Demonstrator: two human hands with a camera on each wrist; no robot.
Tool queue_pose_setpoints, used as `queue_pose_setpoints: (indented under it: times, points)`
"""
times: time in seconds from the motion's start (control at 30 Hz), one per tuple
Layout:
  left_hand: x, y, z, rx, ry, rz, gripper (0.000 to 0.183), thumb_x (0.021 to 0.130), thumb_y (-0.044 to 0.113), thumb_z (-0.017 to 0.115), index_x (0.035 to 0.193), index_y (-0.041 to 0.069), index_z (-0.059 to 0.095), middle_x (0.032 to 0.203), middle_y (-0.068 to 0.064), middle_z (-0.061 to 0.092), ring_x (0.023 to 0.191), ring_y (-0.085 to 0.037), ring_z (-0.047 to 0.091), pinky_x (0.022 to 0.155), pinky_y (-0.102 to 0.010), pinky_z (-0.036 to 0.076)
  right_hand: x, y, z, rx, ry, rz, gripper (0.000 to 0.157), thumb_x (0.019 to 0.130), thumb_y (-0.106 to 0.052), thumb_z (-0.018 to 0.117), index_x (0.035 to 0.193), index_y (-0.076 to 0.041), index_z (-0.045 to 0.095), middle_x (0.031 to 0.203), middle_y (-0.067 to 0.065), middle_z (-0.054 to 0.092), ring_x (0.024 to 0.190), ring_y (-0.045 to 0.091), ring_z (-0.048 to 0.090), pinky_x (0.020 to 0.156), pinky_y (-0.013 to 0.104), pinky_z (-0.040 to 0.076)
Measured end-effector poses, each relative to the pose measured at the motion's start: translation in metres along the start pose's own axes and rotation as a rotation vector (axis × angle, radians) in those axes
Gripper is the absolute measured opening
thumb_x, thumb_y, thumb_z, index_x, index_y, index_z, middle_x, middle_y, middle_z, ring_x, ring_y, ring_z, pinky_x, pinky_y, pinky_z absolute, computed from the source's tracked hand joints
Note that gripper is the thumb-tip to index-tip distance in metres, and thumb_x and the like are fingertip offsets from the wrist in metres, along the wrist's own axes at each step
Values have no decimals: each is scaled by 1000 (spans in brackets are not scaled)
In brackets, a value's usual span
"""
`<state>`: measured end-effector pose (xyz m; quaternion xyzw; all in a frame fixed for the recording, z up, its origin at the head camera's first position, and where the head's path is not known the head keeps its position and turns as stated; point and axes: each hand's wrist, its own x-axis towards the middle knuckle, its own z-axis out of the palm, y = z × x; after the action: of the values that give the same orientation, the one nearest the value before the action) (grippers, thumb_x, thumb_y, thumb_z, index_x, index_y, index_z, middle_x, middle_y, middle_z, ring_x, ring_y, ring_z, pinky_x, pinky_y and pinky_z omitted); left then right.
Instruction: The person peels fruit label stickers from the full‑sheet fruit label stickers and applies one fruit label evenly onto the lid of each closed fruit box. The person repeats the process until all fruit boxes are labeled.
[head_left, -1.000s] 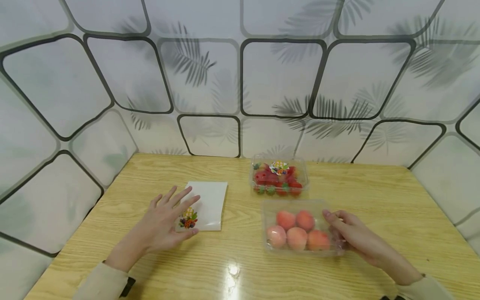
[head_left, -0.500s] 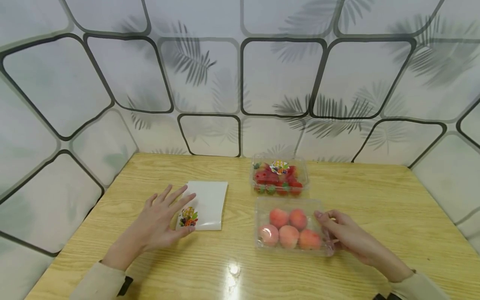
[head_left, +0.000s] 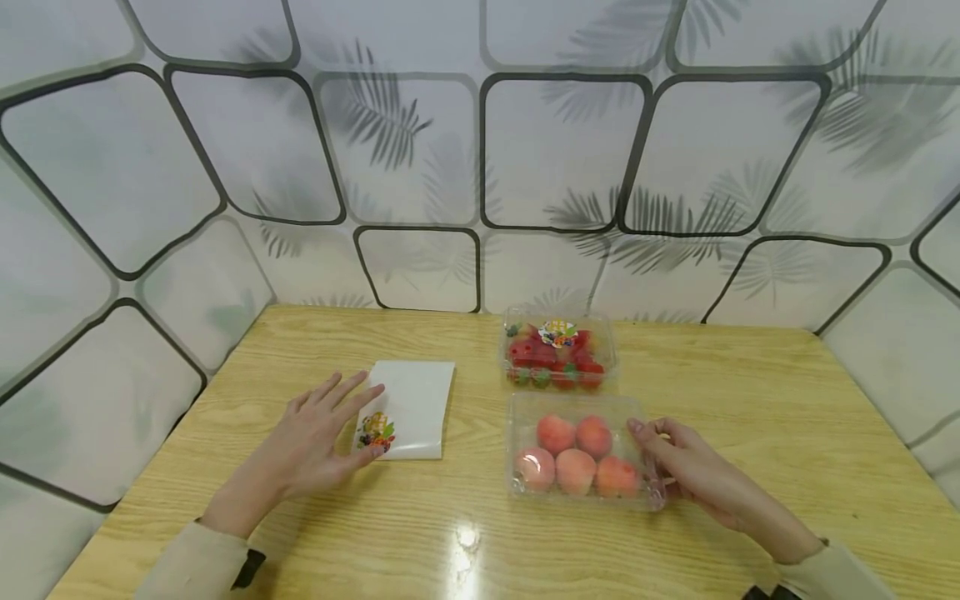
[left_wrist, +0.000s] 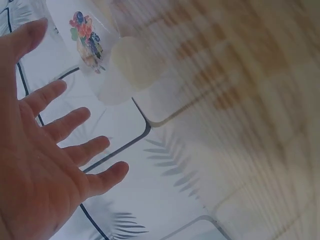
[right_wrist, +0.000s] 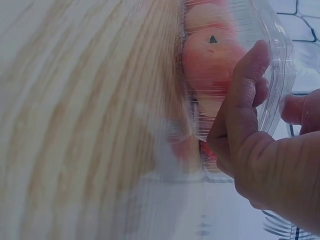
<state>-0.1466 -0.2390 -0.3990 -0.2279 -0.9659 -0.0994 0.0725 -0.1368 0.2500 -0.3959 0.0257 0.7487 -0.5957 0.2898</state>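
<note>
- Right grip (head_left: 697, 475) is clamping the right edge of a clear fruit box (head_left: 525, 429); thumb is pressing on top, fingers are curling below.
- Fruit box is extending leftward from that grip, showing five peach-coloured round fruits (head_left: 576, 472).
- Left grip (head_left: 315, 442) is standing apart, its fingers spreading at the near-left edge of a white sheet (head_left: 412, 408); cannot tell whether they are touching it.
- Fruit sticker (head_left: 375, 432) is showing just beside the left thumb.
- Strawberry box (head_left: 606, 354) is sitting on the surface (head_left: 352, 542), ahead and left of the right grip.
</note>
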Motion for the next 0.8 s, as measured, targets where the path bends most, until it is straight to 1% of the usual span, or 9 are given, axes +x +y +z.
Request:
queue_pose_setpoints:
  times: [0.2,0.3,0.37,0.47,0.53,0.6,0.63,0.7,0.8]
  points:
    - [4,2,-2,-53,24,-33,65,96,40,70,152,13,49,147,-19,55,128,-46,58,95,-70,48,-2,2,0,-30,43,13,70,106,-57,43,139,3,26,78,-1,54,64,12,56,63,37,59]
    - [5,4,-3,-103,19,-73,64,97,36,70,151,9,49,138,-21,60,113,-40,65,86,-62,55,-5,2,-1,-130,117,-12,72,106,-55,45,146,2,26,88,5,58,69,18,60,64,39,59]
    - [6,5,-5,-141,4,-111,64,98,35,69,151,7,49,133,-22,61,109,-38,66,84,-58,57,-7,1,-1,-240,198,-78,69,105,-52,50,146,2,32,98,10,60,74,19,63,64,38,60]
    - [7,8,-5,-215,-28,-187,63,99,34,68,150,2,48,129,-24,62,105,-36,68,84,-54,58,-11,-1,-1,-466,368,-281,56,103,-42,60,139,-1,46,108,13,62,83,14,65,64,31,59]
    - [8,9,-5,-277,-55,-253,64,99,33,67,149,-2,48,128,-26,64,108,-38,69,88,-54,57,-13,1,1,-599,487,-469,44,100,-31,68,132,-3,54,111,12,64,88,7,64,64,26,58]
    - [10,10,-5,-341,-83,-323,65,99,34,66,148,-5,47,128,-26,65,108,-38,70,87,-52,59,-13,3,2,-711,569,-664,40,94,-19,76,128,-4,60,113,9,66,95,2,62,69,19,56]
    - [10,11,-5,-371,-97,-354,66,99,34,66,147,-7,47,128,-27,65,108,-38,70,87,-50,60,-13,4,3,-745,582,-755,43,90,-14,79,127,-5,61,116,8,66,98,1,62,73,16,56]
    - [12,12,-6,-414,-119,-413,66,99,36,65,145,-9,48,127,-28,66,109,-38,71,85,-47,61,-14,7,5,-816,568,-907,52,82,-7,85,129,-8,63,124,7,65,109,5,60,85,10,52]
    - [13,14,-6,-441,-138,-464,65,99,37,65,143,-9,50,126,-28,67,111,-40,70,83,-46,61,-15,9,7,-916,492,-1035,58,82,-14,86,136,-13,63,138,6,61,124,13,57,103,4,39]
